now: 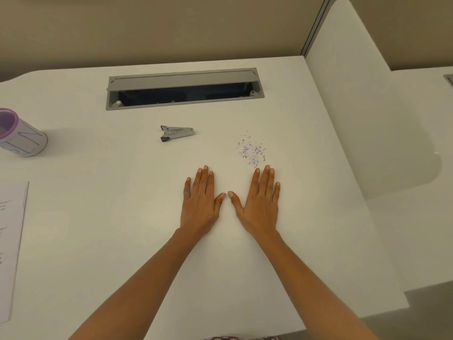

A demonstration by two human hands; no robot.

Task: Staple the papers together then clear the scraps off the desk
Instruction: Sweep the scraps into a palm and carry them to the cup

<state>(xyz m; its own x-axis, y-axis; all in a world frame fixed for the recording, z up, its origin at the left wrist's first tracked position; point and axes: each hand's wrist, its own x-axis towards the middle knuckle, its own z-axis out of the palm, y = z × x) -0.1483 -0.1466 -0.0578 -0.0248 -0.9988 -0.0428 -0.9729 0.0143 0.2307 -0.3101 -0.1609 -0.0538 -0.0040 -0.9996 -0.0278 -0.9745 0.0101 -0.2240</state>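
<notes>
White table [98, 229]: papers [11, 251] far left, stapler [177, 133] upper centre, nearer left hand [199, 204]; both hands' fingers [204, 177] flat, empty.

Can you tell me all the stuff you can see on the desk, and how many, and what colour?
stapler: one, silver and black, middle of the desk, beyond the left hand
paper scraps: one small heap, pale purple and white, just beyond the right hand's fingertips
papers: one stack, white with print, left edge
cup: one, white with purple rim, far left
cable hatch: one, grey, lid open, back of the desk
desk: one, white
divider: one, white, right side
left hand: flat on the desk, holding nothing
right hand: flat on the desk, holding nothing
</notes>
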